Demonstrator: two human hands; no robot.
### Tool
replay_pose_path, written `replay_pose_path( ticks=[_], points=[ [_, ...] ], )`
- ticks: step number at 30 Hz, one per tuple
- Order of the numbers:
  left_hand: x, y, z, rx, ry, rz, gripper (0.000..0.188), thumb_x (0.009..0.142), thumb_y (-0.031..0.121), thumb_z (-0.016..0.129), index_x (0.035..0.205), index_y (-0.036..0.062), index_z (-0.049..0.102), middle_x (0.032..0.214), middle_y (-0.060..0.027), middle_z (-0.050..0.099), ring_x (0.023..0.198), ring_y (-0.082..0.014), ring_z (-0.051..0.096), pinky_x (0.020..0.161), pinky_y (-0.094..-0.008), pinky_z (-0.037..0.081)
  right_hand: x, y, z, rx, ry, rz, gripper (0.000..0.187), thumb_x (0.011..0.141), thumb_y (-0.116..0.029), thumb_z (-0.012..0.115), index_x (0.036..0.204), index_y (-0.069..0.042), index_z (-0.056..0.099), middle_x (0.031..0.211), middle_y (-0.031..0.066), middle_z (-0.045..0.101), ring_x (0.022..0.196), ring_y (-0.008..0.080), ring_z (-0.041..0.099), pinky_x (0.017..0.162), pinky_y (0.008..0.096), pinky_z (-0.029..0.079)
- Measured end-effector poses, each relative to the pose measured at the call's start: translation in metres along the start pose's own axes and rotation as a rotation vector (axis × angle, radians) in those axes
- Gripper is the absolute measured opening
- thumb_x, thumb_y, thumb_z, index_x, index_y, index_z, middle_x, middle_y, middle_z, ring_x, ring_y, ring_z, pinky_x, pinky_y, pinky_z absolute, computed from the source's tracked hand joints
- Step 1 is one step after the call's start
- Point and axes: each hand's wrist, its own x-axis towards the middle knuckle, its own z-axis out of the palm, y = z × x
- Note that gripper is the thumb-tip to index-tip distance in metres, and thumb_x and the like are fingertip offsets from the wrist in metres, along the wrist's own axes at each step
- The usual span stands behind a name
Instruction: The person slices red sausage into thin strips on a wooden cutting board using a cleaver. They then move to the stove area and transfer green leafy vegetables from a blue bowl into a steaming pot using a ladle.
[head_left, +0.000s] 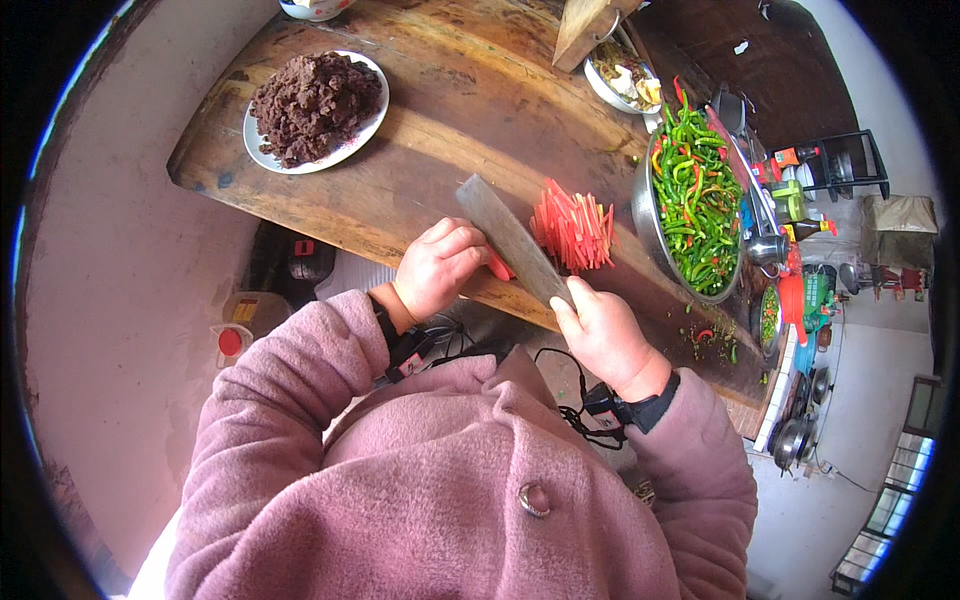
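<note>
My right hand [612,335] grips a cleaver [518,240] by its handle end. The broad grey blade slants away to the far left, just beside my left hand [437,268]. Under the curled fingers of my left hand is a red piece of food [501,266], partly hidden, close to the near edge of the wooden table. Right of the blade lies a pile of thin red strips [572,228], some paler at their edges. I cannot tell what food the strips are.
A white plate [375,118] heaped with dark brown crumbly food stands at the far left. To the right, a metal basin [648,225] holds green and red chillies. A bowl [605,92] sits behind it. Chopped green bits [703,335] lie near the right edge of the wooden table [450,150].
</note>
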Motion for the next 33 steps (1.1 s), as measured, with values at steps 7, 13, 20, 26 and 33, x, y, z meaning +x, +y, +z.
replay_pose_path(
  ticks=[7, 13, 20, 26, 33],
  points=[
    [0.000, -0.001, 0.000, 0.000, 0.006, -0.005, 0.025, 0.071, 0.004, 0.069, 0.095, 0.0064, 0.066, 0.097, -0.0068, 0.061, 0.092, -0.0276, 0.061, 0.079, -0.0373, 0.052, -0.003, 0.001, 0.003, -0.023, -0.025, 0.018, 0.030, 0.093, -0.018, 0.061, 0.107, 0.008, 0.057, 0.067, 0.0259, 0.059, 0.063, 0.0437, 0.060, 0.056, 0.0503, 0.046],
    [-0.003, -0.003, 0.001, 0.013, -0.021, -0.014, 0.025, 0.070, 0.004, 0.069, 0.095, 0.0062, 0.066, 0.098, -0.0074, 0.061, 0.091, -0.0279, 0.061, 0.079, -0.0375, 0.052, 0.000, 0.007, 0.000, 0.020, 0.018, 0.002, 0.026, 0.094, -0.019, 0.060, 0.101, 0.006, 0.056, 0.065, 0.0257, 0.057, 0.062, 0.0446, 0.059, 0.056, 0.0517, 0.045],
    [-0.002, -0.001, 0.000, -0.026, -0.019, -0.036, 0.023, 0.071, 0.005, 0.068, 0.095, 0.0059, 0.066, 0.099, -0.0081, 0.061, 0.092, -0.0283, 0.060, 0.080, -0.0374, 0.051, 0.001, 0.008, 0.008, -0.020, -0.024, 0.029, 0.028, 0.094, -0.020, 0.060, 0.104, 0.006, 0.057, 0.067, 0.0266, 0.059, 0.065, 0.0448, 0.061, 0.057, 0.0514, 0.047],
    [0.001, -0.001, -0.002, -0.003, 0.014, 0.017, 0.023, 0.072, 0.006, 0.067, 0.095, 0.0059, 0.066, 0.099, -0.0075, 0.061, 0.093, -0.0283, 0.060, 0.080, -0.0373, 0.051, 0.000, 0.004, 0.010, -0.017, -0.073, 0.058, 0.030, 0.094, -0.020, 0.060, 0.107, 0.006, 0.057, 0.069, 0.0273, 0.060, 0.067, 0.0447, 0.061, 0.059, 0.0511, 0.047],
    [-0.002, -0.001, -0.001, 0.010, -0.013, 0.001, 0.024, 0.072, 0.006, 0.067, 0.096, 0.0060, 0.067, 0.099, -0.0074, 0.062, 0.092, -0.0286, 0.060, 0.081, -0.0374, 0.051, 0.000, 0.002, 0.000, -0.021, -0.045, 0.060, 0.025, 0.094, -0.020, 0.060, 0.100, 0.004, 0.056, 0.071, 0.0268, 0.060, 0.068, 0.0445, 0.061, 0.059, 0.0506, 0.047]
  ],
)
